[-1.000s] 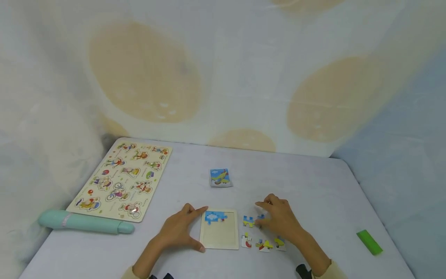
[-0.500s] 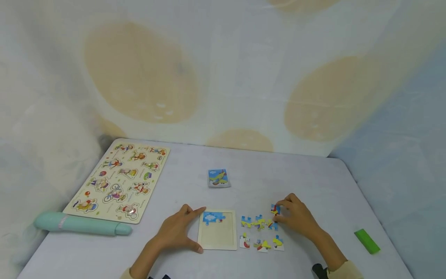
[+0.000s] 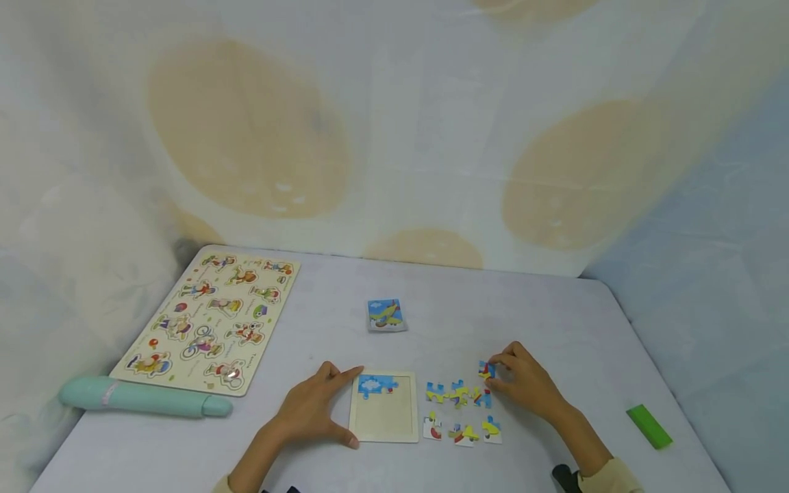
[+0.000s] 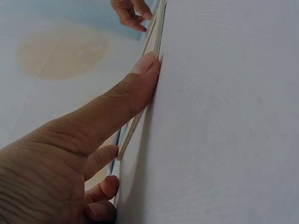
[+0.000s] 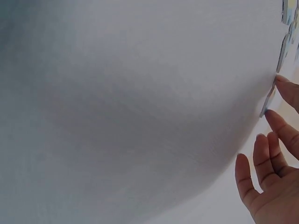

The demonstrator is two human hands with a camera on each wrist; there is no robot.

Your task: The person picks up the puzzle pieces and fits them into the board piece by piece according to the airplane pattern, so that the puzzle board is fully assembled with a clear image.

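Pinching puzzle piece (image 3: 486, 370), right hand (image 3: 524, 387) fingers; left hand (image 3: 311, 409) flat, bracing tray (image 3: 383, 421) (thumb contact: wrist view only).

Seven loose puzzle pieces (image 3: 459, 411), one puzzle tray (image 3: 383, 407), one picture card (image 3: 385, 314), one peg board (image 3: 212, 318), two hands (image 3: 311, 409).

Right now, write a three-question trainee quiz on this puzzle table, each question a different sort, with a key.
1. True or false: the left hand is lifting the puzzle tray off the table.
2. Which hand touches a loose puzzle piece? A) left B) right C) neither
3. Fill in: the green block lies on the table's ____ side in the head view.

Key
1. False: the tray lies flat, with thumb and forefinger against its left edge.
2. B: the right hand pinches the piece beside the loose pieces.
3. Right.
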